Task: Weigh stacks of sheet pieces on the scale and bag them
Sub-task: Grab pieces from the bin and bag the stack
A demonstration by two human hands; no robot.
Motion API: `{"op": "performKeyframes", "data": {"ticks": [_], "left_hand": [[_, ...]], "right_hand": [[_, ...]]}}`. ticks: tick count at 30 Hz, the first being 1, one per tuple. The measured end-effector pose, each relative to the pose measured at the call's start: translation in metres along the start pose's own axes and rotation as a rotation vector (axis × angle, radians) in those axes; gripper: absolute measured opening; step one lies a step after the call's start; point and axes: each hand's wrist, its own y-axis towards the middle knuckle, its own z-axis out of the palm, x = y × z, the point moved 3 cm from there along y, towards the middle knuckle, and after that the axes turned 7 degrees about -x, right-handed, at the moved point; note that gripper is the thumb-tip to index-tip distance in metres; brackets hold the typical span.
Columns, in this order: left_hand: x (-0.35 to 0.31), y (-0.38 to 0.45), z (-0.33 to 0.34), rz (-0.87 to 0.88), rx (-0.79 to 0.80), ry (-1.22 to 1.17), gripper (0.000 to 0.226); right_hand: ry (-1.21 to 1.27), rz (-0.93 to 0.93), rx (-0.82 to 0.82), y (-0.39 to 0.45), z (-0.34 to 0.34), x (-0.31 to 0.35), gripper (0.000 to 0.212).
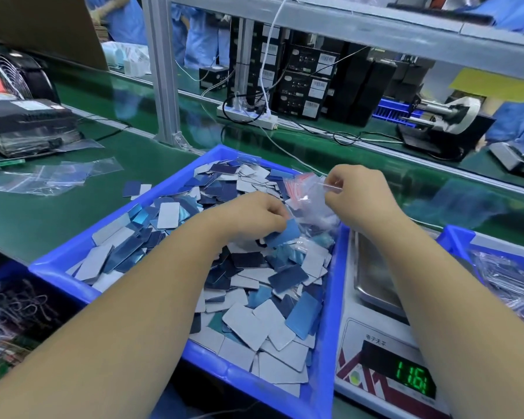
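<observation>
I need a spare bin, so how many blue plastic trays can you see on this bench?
2: the big blue tray of sheet pieces under both hands, and another blue tray right of the scale; more may be out of view.

Bright, even overhead light | glare streaks on green conveyor belt | wide-angle bending at edges | soft shadows

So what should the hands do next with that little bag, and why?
Probably push the pieces fully in. The right hand pinches the clear bag open by its top, while the left hand holds blue sheet pieces at its mouth, above the blue tray.
</observation>
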Motion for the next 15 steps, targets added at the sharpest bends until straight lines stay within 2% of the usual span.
{"op": "performKeyframes", "data": {"ticks": [3, 5, 7, 8, 10, 12, 15], "left_hand": [[-0.001, -0.006, 0.008, 0.047, 0.162, 0.036, 0.010], [-0.001, -0.010, 0.013, 0.092, 0.244, 0.120, 0.005], [-0.003, -0.013, 0.017, 0.121, 0.294, 0.168, 0.002], [-0.004, -0.015, 0.018, 0.137, 0.309, 0.191, 0.004], [-0.007, -0.017, 0.020, 0.151, 0.344, 0.238, 0.016], [-0.010, -0.019, 0.022, 0.156, 0.366, 0.301, 0.027], [-0.012, -0.020, 0.023, 0.168, 0.341, 0.398, 0.041]], "right_hand": [[-0.074, -0.028, 0.186, -0.004, 0.015, 0.000, 0.038], [-0.108, -0.049, 0.158, -0.008, 0.014, 0.002, 0.045], [-0.146, -0.108, 0.088, -0.012, 0.003, 0.006, 0.039], [-0.150, -0.153, 0.120, -0.015, 0.000, 0.008, 0.034], [-0.124, -0.220, 0.365, -0.026, -0.001, 0.013, 0.026], [-0.166, -0.254, 0.612, -0.040, 0.004, 0.019, 0.031], [-0.245, -0.291, 0.675, -0.048, 0.014, 0.022, 0.042]]}}
